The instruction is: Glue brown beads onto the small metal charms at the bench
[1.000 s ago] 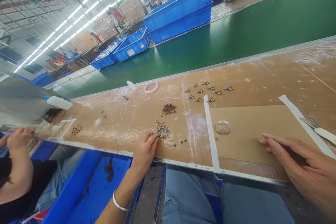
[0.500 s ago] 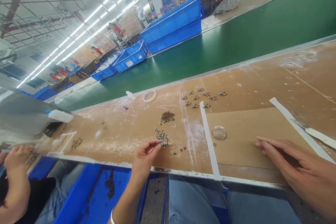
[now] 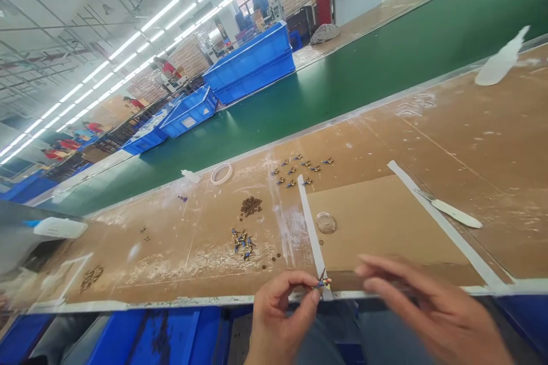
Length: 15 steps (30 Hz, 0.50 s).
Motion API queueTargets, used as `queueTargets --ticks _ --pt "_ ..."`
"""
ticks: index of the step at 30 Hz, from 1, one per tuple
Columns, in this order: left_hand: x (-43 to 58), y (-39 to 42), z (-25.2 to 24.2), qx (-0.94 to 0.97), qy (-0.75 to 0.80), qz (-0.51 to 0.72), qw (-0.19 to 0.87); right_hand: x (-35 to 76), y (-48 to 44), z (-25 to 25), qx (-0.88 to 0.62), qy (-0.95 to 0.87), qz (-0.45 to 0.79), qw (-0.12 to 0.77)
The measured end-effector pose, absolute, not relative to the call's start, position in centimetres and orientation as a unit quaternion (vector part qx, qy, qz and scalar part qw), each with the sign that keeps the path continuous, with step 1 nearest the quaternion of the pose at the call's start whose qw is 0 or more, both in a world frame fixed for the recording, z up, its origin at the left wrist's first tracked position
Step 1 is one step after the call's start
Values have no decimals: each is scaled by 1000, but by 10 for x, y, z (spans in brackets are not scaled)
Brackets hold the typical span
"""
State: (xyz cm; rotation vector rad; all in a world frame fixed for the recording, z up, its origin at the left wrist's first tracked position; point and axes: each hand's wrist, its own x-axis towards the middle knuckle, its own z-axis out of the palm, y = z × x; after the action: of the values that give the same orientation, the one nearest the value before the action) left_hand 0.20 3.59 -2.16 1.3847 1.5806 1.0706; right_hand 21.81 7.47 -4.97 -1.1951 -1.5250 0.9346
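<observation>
Left hand (image 3: 286,308): thumb and forefinger pinching a small blue-and-yellow figure (image 3: 325,283) at the near edge of the bench (image 3: 192,265). Right hand (image 3: 432,308) just beside, blurred; fingers seemingly parted. Brown discs (image 3: 251,206) heaped farther from that edge than the loose figures (image 3: 243,243).

Brown bench (image 3: 492,145): blue-gold pieces (image 3: 243,243), dark discs (image 3: 250,206), white ring (image 3: 213,177), knife (image 3: 456,213).

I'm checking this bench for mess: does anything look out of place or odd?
Possibly three small, round brown discs: they lie nearer the front edge of the long brown bench, apart from the heap of similar brown discs, so they look like strays.
</observation>
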Motion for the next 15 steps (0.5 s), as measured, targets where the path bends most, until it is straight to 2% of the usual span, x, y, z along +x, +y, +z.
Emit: queueTargets --ticks 2,5,11,15 --pt "11 31 -25 562 609 426 363 206 68 -43 -452 -589 484 463" --pt "15 32 -25 585 583 444 348 194 68 -36 -404 -563 548 469" --pt "22 37 -19 590 538 459 390 193 68 -39 -378 -539 582 478" --pt "27 38 -19 561 556 456 410 190 66 -43 -378 -560 550 491"
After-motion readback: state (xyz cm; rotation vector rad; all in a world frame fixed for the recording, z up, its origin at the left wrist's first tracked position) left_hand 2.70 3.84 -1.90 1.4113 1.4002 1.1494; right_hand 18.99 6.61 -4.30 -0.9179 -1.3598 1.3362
